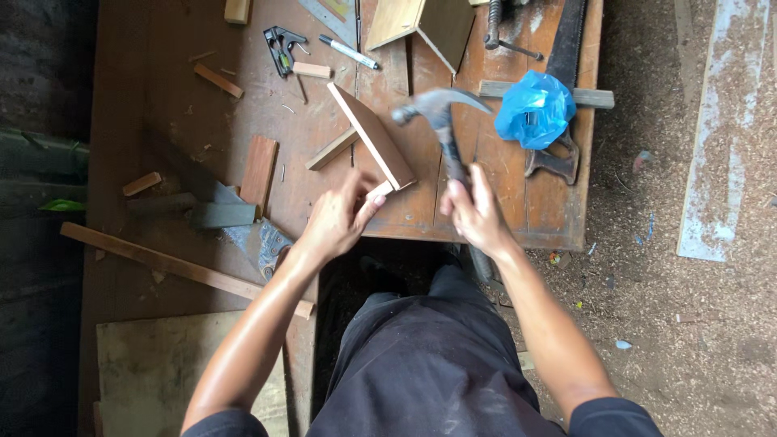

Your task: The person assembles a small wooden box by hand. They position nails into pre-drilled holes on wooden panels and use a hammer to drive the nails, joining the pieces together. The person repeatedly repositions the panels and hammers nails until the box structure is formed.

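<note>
Here we noted the right hand (476, 212) with fingers wrapped tight round the handle of a claw hammer (443, 121), its head raised over the wooden surface (202, 48). The left hand (336, 220) pinched the near end of a tilted wooden board (372, 136), which rested on the surface. A blue plastic bag (534, 109) lay just right of the hammer head.

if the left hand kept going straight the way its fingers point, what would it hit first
Probably the near end of the upright wooden board: the left hand points up and right, fingertips seemingly at its lower corner already. Depth is hard to judge.
</note>
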